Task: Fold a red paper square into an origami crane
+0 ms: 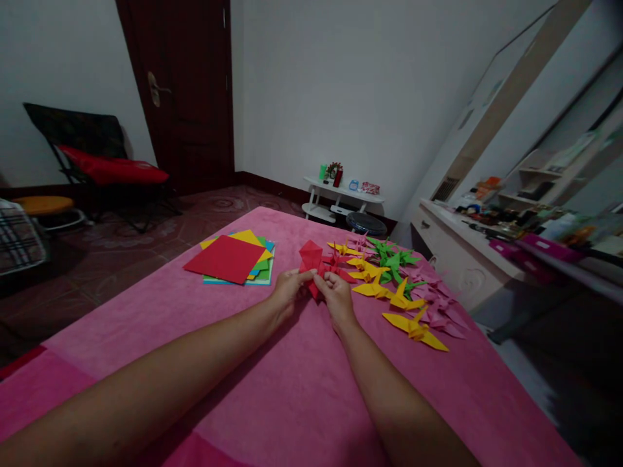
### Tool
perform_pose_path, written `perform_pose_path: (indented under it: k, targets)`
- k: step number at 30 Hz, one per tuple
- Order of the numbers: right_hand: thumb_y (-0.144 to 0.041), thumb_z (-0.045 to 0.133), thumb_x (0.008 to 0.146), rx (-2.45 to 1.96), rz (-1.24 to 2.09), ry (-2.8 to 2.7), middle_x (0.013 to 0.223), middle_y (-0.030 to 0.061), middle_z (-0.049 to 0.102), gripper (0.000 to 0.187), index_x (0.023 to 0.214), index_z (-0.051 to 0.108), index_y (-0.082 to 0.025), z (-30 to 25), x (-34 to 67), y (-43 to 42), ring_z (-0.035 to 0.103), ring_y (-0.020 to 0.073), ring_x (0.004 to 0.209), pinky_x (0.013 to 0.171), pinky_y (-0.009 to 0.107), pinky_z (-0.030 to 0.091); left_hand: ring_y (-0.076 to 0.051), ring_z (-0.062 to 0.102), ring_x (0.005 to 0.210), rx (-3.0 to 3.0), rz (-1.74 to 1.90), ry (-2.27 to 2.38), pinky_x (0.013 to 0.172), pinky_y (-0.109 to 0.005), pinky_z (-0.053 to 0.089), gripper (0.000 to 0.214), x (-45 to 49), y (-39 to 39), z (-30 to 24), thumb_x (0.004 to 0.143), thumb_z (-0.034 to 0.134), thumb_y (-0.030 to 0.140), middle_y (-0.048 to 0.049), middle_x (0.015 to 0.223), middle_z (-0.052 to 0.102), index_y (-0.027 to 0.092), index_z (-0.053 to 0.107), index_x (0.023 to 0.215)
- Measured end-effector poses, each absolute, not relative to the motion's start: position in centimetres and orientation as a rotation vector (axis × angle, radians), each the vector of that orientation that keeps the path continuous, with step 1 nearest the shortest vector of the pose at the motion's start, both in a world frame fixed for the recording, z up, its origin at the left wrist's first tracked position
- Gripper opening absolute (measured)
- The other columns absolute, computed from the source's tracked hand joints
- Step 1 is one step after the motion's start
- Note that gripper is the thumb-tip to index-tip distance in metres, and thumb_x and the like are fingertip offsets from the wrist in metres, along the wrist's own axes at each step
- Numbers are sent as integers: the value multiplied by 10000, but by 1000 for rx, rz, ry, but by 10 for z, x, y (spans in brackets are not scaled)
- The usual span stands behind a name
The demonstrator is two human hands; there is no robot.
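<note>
Both my hands meet over a pink cloth-covered surface (302, 389). My left hand (288, 288) and my right hand (335, 295) pinch a partly folded red paper piece (311, 258) from either side, fingers closed on its lower edge. To the left lies a stack of coloured paper squares (233, 258) with a red sheet on top. To the right lie folded paper cranes: red (338, 264), yellow (389, 295), green (394, 259) and pink (438, 305).
A white dresser (457, 253) cluttered with items stands right of the surface. A small white shelf table (341, 194) sits by the far wall. A folding chair with a red cushion (111, 170) and a dark door (189, 91) are at the back left.
</note>
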State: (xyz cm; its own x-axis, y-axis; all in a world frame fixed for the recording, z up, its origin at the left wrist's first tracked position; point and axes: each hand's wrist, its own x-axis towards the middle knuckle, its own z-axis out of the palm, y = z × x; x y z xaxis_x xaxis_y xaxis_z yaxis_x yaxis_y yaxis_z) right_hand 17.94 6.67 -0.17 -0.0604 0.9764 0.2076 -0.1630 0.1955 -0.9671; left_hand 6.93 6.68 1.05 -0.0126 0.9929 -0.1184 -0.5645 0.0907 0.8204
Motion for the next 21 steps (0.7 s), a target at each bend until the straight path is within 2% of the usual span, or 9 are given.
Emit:
perform_pose_path:
  k: [2,6,11,13,17,21]
  targets:
    - [-397,711,705,-924,1148,-1253,531,-52,505,303,642,530,-163,-4,183,70,406,70,453,443,197,291,-77,482,416,654,1394,831,446,-207,370,265,73,70,10,531,790,246,30,485,546,132,558,586]
    - [-353,695,715,-928,1140,-1279,511,-67,447,284,599,518,-163,-6,188,70,359,64,456,451,195,263,-98,566,503,670,1367,791,528,-219,447,280,73,69,7,528,796,255,-11,622,643,112,624,696]
    - [-375,609,778,-908,1202,-1370,632,-13,581,229,717,629,-155,-4,187,63,504,122,586,588,238,399,-107,559,491,723,1278,775,506,-230,438,308,65,69,4,516,822,271,-32,612,637,91,649,697]
    - [-389,585,798,-945,1163,-1428,659,0,601,252,737,650,-153,-6,187,61,517,136,622,619,250,405,-99,541,472,736,1272,780,484,-222,417,303,62,69,4,507,827,266,-21,585,618,95,640,674]
    - [-379,586,802,-1028,1078,-1450,643,-16,581,238,770,669,-158,-10,188,58,457,119,576,567,236,352,-84,520,456,757,1298,812,468,-208,386,306,59,68,3,483,840,246,-5,564,599,107,618,642]
    - [-375,597,797,-979,1181,-1405,568,-31,534,239,710,640,-156,-8,188,55,415,108,521,528,236,310,-81,502,438,768,1301,840,455,-212,369,309,59,66,3,489,837,264,7,544,573,117,594,613]
